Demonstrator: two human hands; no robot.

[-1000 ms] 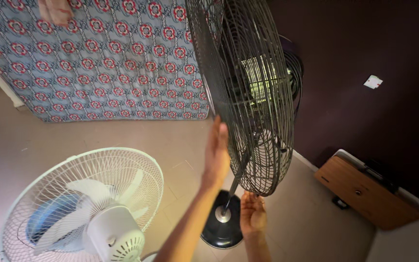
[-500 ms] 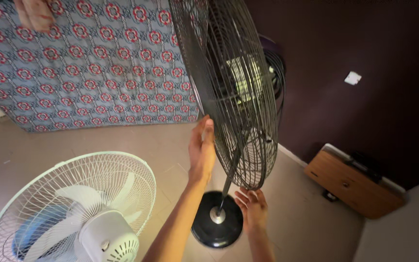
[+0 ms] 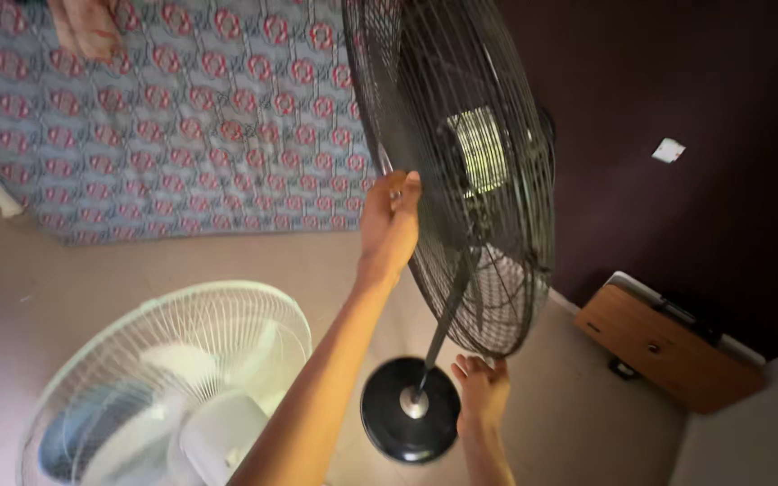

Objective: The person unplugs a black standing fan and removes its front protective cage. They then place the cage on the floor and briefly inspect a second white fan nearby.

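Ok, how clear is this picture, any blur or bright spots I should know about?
Head view: the white fan and patterned mattress are smeared by motion blur; the black fan and left hand on its cage are sharper; a bright glare patch shows through the cage; the wall is very dark; the right hand sits below the cage.

Dim, warm indoor light, brightest through the black fan cage from behind. Motion blur across the patterned mattress and white fan. Dark wall nearly featureless; wide-angle bending at frame edges.
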